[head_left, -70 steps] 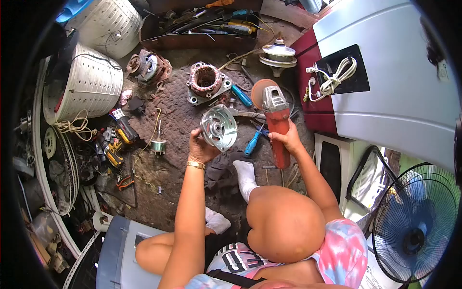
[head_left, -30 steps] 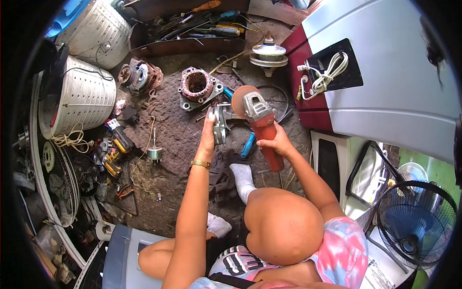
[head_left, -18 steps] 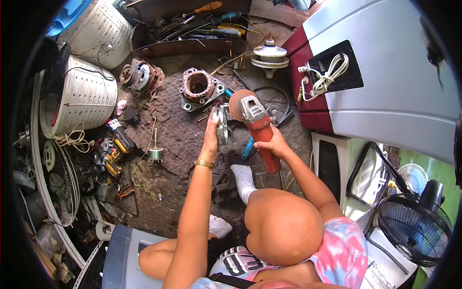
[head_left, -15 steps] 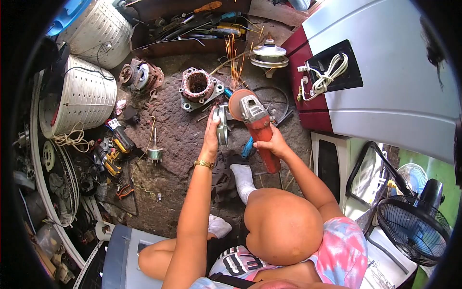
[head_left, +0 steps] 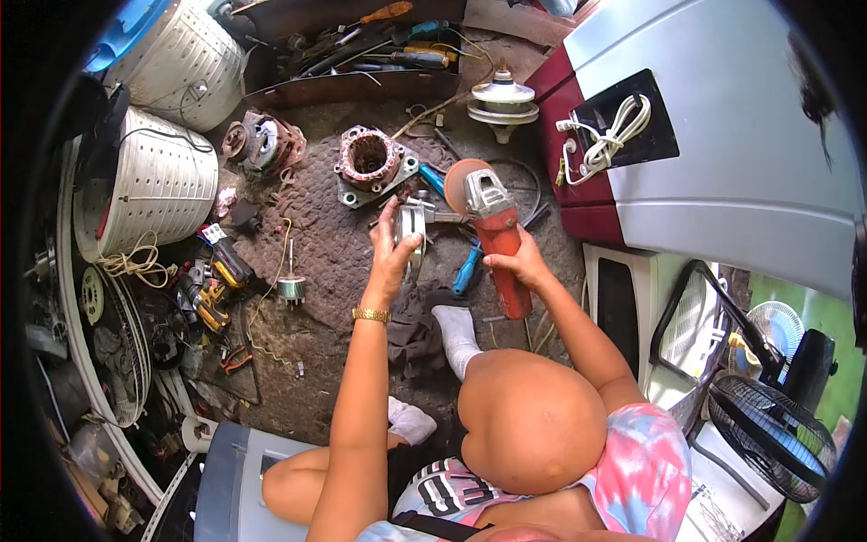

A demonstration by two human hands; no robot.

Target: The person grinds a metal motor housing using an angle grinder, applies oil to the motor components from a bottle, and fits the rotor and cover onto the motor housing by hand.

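My left hand (head_left: 390, 257) is closed around a round, silvery metal part (head_left: 414, 228), gripping it by its rim. A short metal shaft (head_left: 445, 218) sticks out of the part to the right, towards the grinder. My right hand (head_left: 526, 268) is wrapped round the red body of an angle grinder (head_left: 502, 271), held upright with its head pointing away from me. The grinder's reddish-brown disc (head_left: 459, 185) sits just above the shaft's end; I cannot tell whether they touch. Beyond the metal part stands a rusty motor housing (head_left: 368, 164) on the floor.
An open toolbox (head_left: 352, 88) of screwdrivers lies at the back. A pulley assembly (head_left: 502, 104) stands near a grey and maroon appliance (head_left: 695, 144). White perforated drums (head_left: 172, 181), a yellow-black drill (head_left: 230, 262) and a small rotor (head_left: 291, 287) are on the left; a black fan (head_left: 768, 425) is at right.
The sparks over the disc are gone. The grinder has shifted slightly right, and my left hand has changed its hold on the metal part, whose shaft now shows more clearly.
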